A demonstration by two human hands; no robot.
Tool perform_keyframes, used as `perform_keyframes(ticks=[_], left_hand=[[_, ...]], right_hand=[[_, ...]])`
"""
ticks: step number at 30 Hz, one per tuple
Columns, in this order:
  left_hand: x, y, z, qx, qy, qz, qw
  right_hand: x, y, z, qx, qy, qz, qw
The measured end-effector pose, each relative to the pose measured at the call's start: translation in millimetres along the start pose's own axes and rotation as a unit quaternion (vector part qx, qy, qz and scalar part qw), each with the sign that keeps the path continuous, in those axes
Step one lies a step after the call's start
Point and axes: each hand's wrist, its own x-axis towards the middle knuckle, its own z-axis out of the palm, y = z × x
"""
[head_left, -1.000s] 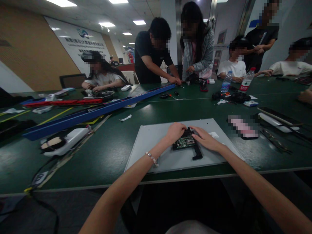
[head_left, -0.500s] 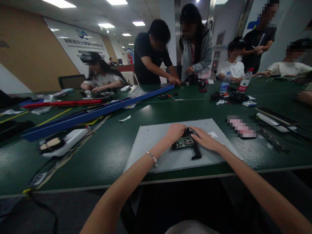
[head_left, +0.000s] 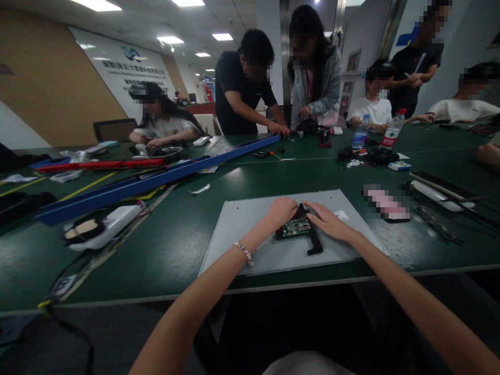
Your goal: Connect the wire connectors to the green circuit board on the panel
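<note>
- Both hands are meeting over the black frame (head_left: 315, 244), which is lying on the grey panel (head_left: 238, 229) right in front of the person.
- Here's the key relation: the circuit board (head_left: 296, 227) is sitting just on the near side of the fingers, between the two wrists; neither hand is clearly nearer.
- The frame's slim arm is pointing back toward the person, below the right hand (head_left: 328, 221), its end hooking leftward.
- The left hand (head_left: 283, 210) is curling over the far left corner, fingers bunched; whether they're pinching or only pressing, I cannot tell.
- The right hand is reaching in from the other side, fingers loosely bent, thumb lying along the frame's right side; its hold is not showing clearly either.
- Textures now: the frame is looking matt, dark and angular, the board green and bristling with small parts, a pale connector showing.
- The panel is gleaming smooth and flat, a white paper (head_left: 342, 215) lying by the right hand, the green table (head_left: 167, 271) shining underneath.
</note>
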Motion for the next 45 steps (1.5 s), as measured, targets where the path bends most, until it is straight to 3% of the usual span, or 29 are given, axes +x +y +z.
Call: perform_keyframes(ticks=[11,22,28,31,35,42,45], left_hand=[[6,11,-6.8,0.090,-0.018,0.086,0.992],[5,7,-9.9,0.045,-0.025,0.028,0.998],[10,-6,-34.9,0.020,-0.006,-0.003,1.000],[8,-29,-50.5,0.010,-0.003,-0.032,0.999],[-10,-79,-63.8,0.003,-0.003,-0.085,0.996],[-84,-191,-66.8,0.105,0.018,-0.313,0.944],[-112,-225,-56.4,0.116,-0.011,-0.372,0.921]], right_hand=[[1,4,3,-0.008,0.005,-0.011,1.000],[1,4,3,0.009,0.013,-0.008,1.000],[1,2,3,0.023,0.024,0.001,0.999],[1,4,3,0.024,0.033,0.009,0.999],[0,6,3,0.018,0.039,0.017,0.999],[-2,8,2,0.006,0.051,0.027,0.998],[-2,8,2,0.001,0.051,0.031,0.998]])
